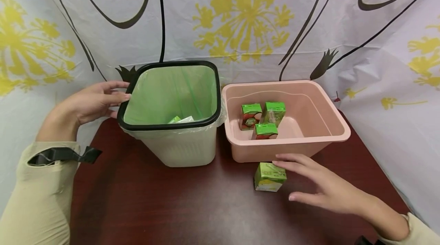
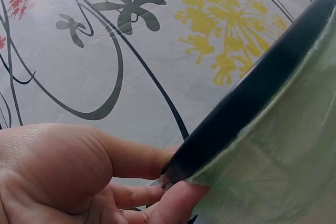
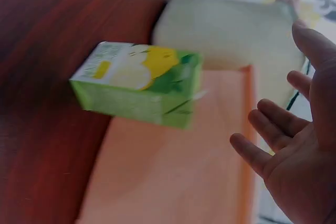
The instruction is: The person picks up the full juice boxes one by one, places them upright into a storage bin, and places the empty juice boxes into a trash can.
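Observation:
At the left, a trash bin with a black rim and a thin plastic liner stands on the table. My left hand grips the bin's left rim; in the left wrist view the thumb and a finger lie on either side of it. A green juice box with a yellow-and-white picture stands in front of the pink basin. Just right of that box is my right hand, fingers spread and holding nothing. The right wrist view shows the box apart from the fingers.
Inside the basin sit a red-and-green juice box, a green one and another red-and-green one. Green and white items lie low in the bin. A flowered white sheet hangs behind the dark red table.

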A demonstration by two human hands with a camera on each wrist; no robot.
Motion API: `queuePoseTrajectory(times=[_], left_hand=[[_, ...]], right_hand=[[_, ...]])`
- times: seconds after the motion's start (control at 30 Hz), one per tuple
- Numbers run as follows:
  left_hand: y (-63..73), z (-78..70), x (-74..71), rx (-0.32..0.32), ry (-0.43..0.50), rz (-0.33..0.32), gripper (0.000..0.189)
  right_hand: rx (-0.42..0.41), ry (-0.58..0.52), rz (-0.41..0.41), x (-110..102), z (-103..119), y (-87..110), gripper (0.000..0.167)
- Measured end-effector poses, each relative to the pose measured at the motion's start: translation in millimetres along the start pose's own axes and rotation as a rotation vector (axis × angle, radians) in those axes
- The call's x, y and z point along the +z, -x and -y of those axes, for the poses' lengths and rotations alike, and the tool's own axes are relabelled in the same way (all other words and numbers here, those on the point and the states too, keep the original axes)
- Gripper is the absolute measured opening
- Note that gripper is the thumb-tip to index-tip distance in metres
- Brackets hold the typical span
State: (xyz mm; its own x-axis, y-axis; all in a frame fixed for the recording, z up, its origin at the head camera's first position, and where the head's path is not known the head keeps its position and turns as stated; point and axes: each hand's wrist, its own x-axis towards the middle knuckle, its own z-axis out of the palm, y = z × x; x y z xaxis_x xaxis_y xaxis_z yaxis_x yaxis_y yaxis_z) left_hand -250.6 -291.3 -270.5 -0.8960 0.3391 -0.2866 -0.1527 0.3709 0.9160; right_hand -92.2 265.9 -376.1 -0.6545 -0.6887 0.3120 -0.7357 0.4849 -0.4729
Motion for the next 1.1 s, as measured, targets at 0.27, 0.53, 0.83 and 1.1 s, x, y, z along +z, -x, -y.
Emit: queuePoseTrajectory(times=[0.27, 0.53, 0.83, 1.1], left_hand=[[1.1, -2.2, 1.6, -0.003, -0.005, -0.006, 0.058], [2.1, -2.1, 2.7, 0.0, -0.006, -0.001, 0.062], [3.3, -2.5, 2.9, -0.004, 0.019, -0.003, 0.058], [3.7, -2.6, 3.5, -0.006, 0.024, -0.013, 0.057]], right_hand=[[0.103, -0.166, -0.012, 25, -39, 4.7, 0.077], [0.162, -0.272, -0.018, 52, -57, -1.8, 0.082], [0.138, -0.321, -0.017, 72, -69, -6.6, 0.07], [0.103, -0.344, -0.028, 81, -74, -9.8, 0.062]])
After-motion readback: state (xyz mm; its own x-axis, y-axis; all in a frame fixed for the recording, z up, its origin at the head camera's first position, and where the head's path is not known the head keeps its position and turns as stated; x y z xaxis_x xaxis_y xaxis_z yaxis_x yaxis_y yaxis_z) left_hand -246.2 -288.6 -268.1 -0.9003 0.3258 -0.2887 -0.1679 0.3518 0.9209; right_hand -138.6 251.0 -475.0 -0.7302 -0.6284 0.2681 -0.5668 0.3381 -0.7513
